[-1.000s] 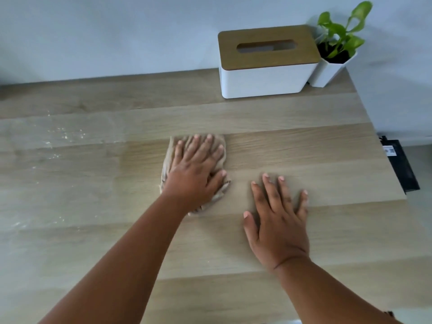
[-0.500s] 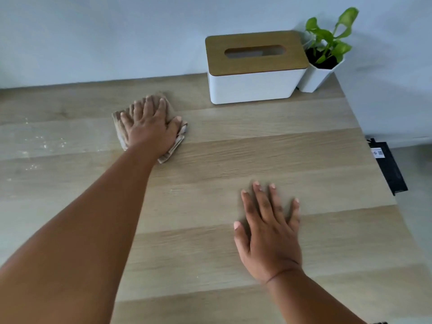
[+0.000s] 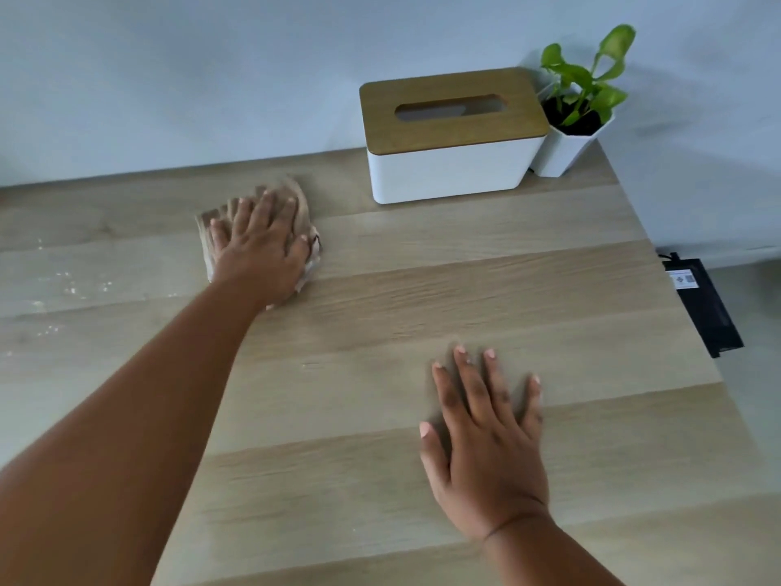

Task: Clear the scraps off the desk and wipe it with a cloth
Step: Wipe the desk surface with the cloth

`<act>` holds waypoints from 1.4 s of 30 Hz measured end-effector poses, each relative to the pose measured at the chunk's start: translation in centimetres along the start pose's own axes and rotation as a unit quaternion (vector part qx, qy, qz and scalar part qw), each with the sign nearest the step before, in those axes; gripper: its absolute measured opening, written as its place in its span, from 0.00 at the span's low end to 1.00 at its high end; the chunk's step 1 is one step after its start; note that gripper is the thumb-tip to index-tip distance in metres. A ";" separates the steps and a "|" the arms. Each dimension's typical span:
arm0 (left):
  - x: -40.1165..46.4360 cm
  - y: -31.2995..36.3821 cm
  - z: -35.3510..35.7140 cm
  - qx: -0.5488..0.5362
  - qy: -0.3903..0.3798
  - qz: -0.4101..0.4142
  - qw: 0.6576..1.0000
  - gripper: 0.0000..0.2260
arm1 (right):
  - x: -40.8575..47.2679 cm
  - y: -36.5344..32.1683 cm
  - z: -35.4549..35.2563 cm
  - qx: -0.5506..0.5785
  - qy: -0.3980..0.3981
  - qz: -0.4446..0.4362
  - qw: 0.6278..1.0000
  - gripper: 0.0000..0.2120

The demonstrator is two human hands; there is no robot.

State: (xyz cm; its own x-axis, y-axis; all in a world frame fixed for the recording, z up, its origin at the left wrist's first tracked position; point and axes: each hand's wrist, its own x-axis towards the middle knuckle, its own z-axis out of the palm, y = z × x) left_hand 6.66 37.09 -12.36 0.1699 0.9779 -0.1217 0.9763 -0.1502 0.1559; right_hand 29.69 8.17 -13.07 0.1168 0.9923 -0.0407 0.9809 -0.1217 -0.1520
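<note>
At ten o'clock on the desk (image 3: pixel 422 315), the left hand (image 3: pixel 258 251) presses the cloth (image 3: pixel 306 213) flat under straight, spread fingers, while the right hand (image 3: pixel 486 441) rests open and empty at five o'clock. White crumbs (image 3: pixel 72 285) lie at nine o'clock; best to sweep there with even pressure, keeping clear of the box (image 3: pixel 448 162) at one o'clock.

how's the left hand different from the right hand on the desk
The left hand presses a beige cloth far out near the back of the desk; the right hand lies bare on the wood, nearer the person. The left arm reaches out long; the right stays close. Both hands lie flat, palm down.
</note>
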 end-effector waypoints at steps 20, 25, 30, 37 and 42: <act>-1.1 -2.1 -0.3 -0.014 -0.015 0.176 0.984 0.40 | 0.1 -0.1 -0.2 -0.002 -0.002 -0.001 1.000 0.33; 1.5 1.4 0.5 0.011 -0.009 0.042 0.999 0.41 | 0.1 0.0 0.0 -0.009 -0.008 0.000 1.000 0.33; -3.7 3.8 1.4 0.001 -0.030 0.095 0.995 0.42 | 0.1 -0.1 -0.1 -0.007 -0.022 0.007 1.000 0.33; -20.8 4.6 3.4 -0.043 0.021 0.198 0.979 0.32 | 0.2 -0.2 -0.4 -0.007 -0.030 0.014 0.999 0.32; -32.4 3.2 5.1 -0.063 0.062 0.232 0.969 0.30 | 0.2 -0.2 -0.5 -0.012 -0.044 0.015 0.999 0.33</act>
State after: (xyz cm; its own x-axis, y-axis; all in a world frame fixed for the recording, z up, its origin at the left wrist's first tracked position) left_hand 4.93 4.18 -12.94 0.5616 0.8205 0.1070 0.7732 -0.5664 0.2854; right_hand 29.59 8.38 -12.58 0.1330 0.9824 -0.1310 0.9807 -0.1495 -0.1257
